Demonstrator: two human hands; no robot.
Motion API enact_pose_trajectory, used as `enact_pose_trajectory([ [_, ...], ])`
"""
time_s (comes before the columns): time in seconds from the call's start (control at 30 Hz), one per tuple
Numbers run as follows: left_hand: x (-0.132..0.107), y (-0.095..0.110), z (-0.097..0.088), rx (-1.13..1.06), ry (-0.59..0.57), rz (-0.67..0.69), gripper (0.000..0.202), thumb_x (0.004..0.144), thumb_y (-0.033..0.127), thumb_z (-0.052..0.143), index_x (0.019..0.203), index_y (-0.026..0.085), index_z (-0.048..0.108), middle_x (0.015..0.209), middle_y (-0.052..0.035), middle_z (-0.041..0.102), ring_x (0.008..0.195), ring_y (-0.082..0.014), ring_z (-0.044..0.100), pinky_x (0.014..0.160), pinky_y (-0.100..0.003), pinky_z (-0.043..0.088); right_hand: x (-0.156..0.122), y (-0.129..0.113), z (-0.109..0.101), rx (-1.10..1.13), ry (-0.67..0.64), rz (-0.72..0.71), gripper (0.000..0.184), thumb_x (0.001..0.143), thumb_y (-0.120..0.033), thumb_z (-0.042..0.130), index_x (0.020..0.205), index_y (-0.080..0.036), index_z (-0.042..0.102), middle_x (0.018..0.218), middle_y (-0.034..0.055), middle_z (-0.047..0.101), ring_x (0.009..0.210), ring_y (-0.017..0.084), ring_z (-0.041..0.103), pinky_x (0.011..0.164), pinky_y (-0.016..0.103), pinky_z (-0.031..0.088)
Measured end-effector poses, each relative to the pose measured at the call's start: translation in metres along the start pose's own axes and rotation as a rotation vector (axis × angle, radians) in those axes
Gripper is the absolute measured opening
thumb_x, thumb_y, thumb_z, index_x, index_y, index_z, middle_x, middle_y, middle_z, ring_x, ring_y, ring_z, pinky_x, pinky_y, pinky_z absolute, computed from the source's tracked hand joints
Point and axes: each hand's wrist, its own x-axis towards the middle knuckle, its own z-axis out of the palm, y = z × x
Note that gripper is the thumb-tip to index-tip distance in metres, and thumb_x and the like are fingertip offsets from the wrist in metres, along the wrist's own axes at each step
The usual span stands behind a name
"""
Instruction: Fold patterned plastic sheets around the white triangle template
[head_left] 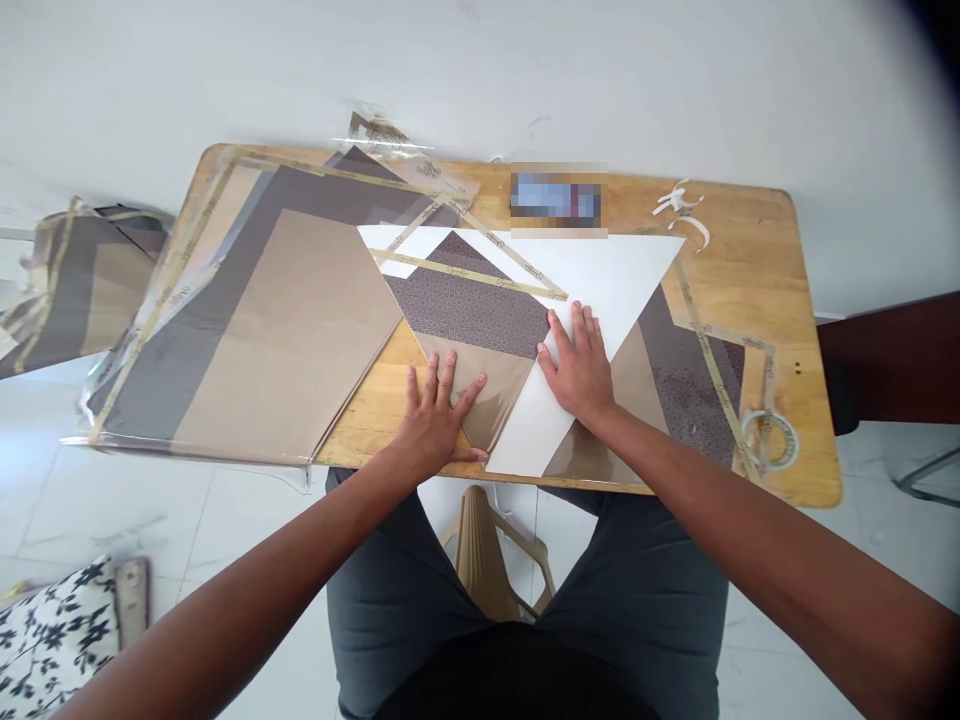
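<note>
A large white sheet point(630, 280) lies on the table, with patterned film folded across its middle. The folded film flap point(472, 305) is dark brown with a tan part and a gold printed border. My left hand point(435, 420) rests on the tan part near its lower left edge, fingers spread. Flat on the white sheet by the flap's right edge is my right hand point(577, 365), its fingers stretched out. More of the brown and tan film point(675, 375) spreads out to the right, partly covered by the white sheet and my right forearm.
A stack of clear-wrapped brown and tan sheets point(277, 320) covers the left of the wooden table point(742, 225) and overhangs its edge. A tape roll point(772, 440) lies at right. White scraps point(679, 205) and a blurred-out object point(559, 200) are at the back. A plastic stool point(480, 550) stands below.
</note>
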Motion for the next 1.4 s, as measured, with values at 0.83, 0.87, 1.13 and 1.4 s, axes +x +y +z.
enact_pose_trajectory([
  [0.83,0.003,0.042,-0.016,0.087,-0.209,-0.076,0.122,0.072,0.067,0.092,0.169,0.05,0.02,0.183,-0.0152,-0.003,0.162,-0.0612,0.001,0.123,-0.081,0.002,0.008,0.002,-0.002,0.067,-0.048,0.055,0.064,0.109,-0.046,0.043,0.167,-0.018,0.041,0.181,0.0156,0.016,0.167,0.038,0.013,0.132,0.065,0.019],
  [0.87,0.005,0.044,-0.018,0.095,-0.226,-0.075,0.123,0.072,0.066,0.093,0.169,0.049,0.02,0.183,-0.0157,-0.003,0.161,-0.062,0.002,0.123,-0.08,0.003,0.01,0.001,-0.006,0.094,-0.054,0.067,0.065,0.108,-0.047,0.044,0.166,-0.018,0.041,0.181,0.0155,0.017,0.167,0.037,0.014,0.132,0.064,0.018],
  [1.13,0.013,0.041,-0.02,0.147,-0.221,-0.038,0.124,0.072,0.062,0.095,0.171,0.045,0.022,0.182,-0.0186,0.003,0.159,-0.066,0.005,0.123,-0.079,0.011,-0.106,-0.017,-0.067,0.699,0.236,0.62,0.061,0.104,-0.055,0.049,0.158,-0.028,0.05,0.146,0.0119,0.068,0.128,0.028,0.07,0.107,0.047,0.059],
  [1.4,0.02,0.038,-0.012,0.127,-0.226,-0.044,0.13,0.067,0.062,0.097,0.171,0.044,0.022,0.182,-0.0205,0.001,0.157,-0.0683,0.002,0.121,-0.081,0.014,-0.257,0.064,-0.077,0.962,0.527,1.372,0.06,0.071,-0.061,0.085,0.112,-0.022,0.065,0.08,-0.0025,0.069,0.055,0.014,0.065,0.042,0.022,0.05],
])
